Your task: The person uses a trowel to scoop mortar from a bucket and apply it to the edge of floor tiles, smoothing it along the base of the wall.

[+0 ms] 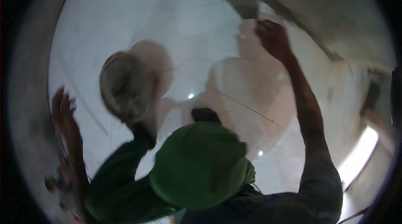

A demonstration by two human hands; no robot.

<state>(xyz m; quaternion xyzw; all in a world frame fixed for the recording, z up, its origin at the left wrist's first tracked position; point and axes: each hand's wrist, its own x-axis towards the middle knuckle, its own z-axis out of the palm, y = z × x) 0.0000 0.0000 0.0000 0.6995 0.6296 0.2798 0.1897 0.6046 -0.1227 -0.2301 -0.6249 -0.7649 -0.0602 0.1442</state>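
At the upper right, my right hand (272, 37) is closed round the handle of a trowel (243, 4). Its flat dark-grey blade points up and left, over the white surface (188, 23) near its edge. My left hand (64, 109) is held out at the left with its fingers apart and nothing in it. To the right of that hand is a blurred round grey object (125, 83), perhaps a bucket or bowl; its contents cannot be made out. Between my arms a person in a green cap (201, 165) bends forward, a green sleeve or leg reaching toward the round object.
A grey border (335, 14) runs along the upper right of the glossy white surface. A thin dark line (251, 109) crosses its middle, among shadows and light spots. Unclear cluttered items (63, 190) lie at the lower left. A bright opening (360, 153) shows at the right.
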